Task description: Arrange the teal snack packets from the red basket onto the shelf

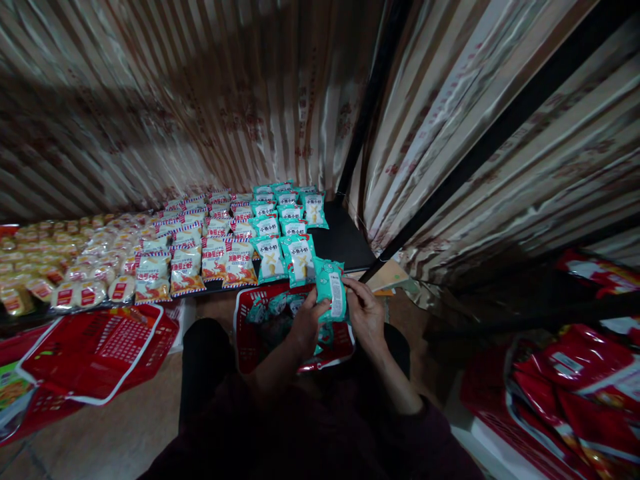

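Observation:
A teal snack bag [331,288] is held up between my two hands, its back with the printed white panel facing me. My left hand [306,325] grips its left lower side, and my right hand [367,310] pinches its right edge. Beneath them, between my knees, a red plastic basket [243,311] with a white rim holds several more teal bags. Just beyond, teal and white snack bags [271,259] stand in rows on a black shelf [345,237]. The held bag overlaps the shelf's front edge in view.
Left of the teal rows are orange and white snack bags [187,268], then round wrapped cakes [91,292]. Another red basket [95,347] lies at the left. Dark posts [367,100] and striped curtains [200,87] border the shelf. Large red packages [575,363] lie at the right.

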A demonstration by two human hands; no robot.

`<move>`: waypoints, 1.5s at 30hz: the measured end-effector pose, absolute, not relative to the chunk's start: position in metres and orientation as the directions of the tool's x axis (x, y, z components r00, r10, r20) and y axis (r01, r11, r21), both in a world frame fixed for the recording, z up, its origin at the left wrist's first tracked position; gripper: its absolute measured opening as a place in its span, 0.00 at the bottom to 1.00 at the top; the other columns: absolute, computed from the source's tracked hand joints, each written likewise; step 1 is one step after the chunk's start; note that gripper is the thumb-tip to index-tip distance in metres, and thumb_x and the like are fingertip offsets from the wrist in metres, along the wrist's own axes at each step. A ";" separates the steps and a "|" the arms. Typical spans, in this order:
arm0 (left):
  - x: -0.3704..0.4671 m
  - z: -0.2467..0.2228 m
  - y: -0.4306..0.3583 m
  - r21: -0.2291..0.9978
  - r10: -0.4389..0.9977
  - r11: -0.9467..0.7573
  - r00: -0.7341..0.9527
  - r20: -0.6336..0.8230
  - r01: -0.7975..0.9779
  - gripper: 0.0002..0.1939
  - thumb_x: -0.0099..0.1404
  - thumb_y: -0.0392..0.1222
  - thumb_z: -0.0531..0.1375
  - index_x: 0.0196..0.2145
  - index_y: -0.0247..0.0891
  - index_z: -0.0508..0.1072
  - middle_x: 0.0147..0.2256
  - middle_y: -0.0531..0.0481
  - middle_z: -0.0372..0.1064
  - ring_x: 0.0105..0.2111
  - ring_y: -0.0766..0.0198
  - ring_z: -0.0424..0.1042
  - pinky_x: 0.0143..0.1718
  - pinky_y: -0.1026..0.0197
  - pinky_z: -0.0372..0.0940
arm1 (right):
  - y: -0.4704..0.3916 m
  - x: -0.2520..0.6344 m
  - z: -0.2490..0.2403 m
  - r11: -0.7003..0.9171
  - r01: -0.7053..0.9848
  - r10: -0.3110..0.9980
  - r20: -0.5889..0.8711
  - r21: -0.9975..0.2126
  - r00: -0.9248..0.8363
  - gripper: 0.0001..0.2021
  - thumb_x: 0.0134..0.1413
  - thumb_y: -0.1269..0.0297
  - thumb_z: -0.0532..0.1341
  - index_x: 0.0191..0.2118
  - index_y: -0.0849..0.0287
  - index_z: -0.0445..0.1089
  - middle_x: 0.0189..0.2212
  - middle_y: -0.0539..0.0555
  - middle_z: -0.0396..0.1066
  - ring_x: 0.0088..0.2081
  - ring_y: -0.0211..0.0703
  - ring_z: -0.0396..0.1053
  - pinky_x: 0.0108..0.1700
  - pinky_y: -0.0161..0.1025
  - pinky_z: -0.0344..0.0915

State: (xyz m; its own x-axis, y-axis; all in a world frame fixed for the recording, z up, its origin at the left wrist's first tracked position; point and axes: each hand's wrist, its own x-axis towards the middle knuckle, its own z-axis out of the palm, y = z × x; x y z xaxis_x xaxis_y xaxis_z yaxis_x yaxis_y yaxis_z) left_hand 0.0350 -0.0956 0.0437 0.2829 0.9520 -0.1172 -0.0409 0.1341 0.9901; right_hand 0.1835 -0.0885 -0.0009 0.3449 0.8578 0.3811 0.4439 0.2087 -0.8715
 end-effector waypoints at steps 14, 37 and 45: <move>0.046 0.035 -0.095 0.898 0.915 0.339 0.321 -0.245 -0.281 0.26 0.65 0.47 0.52 0.60 0.42 0.61 0.61 0.49 0.58 0.60 0.57 0.60 0.60 0.53 0.56 | -0.102 0.182 0.016 0.057 0.176 0.953 0.106 -0.983 0.283 0.25 0.58 0.45 0.53 0.53 0.56 0.69 0.52 0.56 0.70 0.57 0.53 0.63 0.59 0.49 0.57; 0.051 0.026 -0.084 0.981 0.957 0.103 0.284 -0.052 -0.166 0.29 0.58 0.34 0.56 0.58 0.39 0.63 0.62 0.44 0.55 0.57 0.54 0.61 0.58 0.52 0.58 | -0.101 0.200 0.016 -0.073 -0.020 0.973 -0.076 -0.997 0.218 0.31 0.45 0.50 0.66 0.56 0.53 0.65 0.51 0.55 0.71 0.50 0.55 0.69 0.50 0.49 0.67; 0.062 0.012 -0.075 0.965 0.974 0.149 0.198 -0.106 -0.217 0.32 0.57 0.37 0.60 0.59 0.36 0.59 0.56 0.39 0.64 0.54 0.53 0.66 0.56 0.50 0.60 | -0.091 0.202 0.001 -0.092 -0.246 0.958 -0.154 -0.965 0.243 0.33 0.46 0.51 0.67 0.58 0.51 0.63 0.49 0.55 0.73 0.47 0.53 0.72 0.48 0.49 0.69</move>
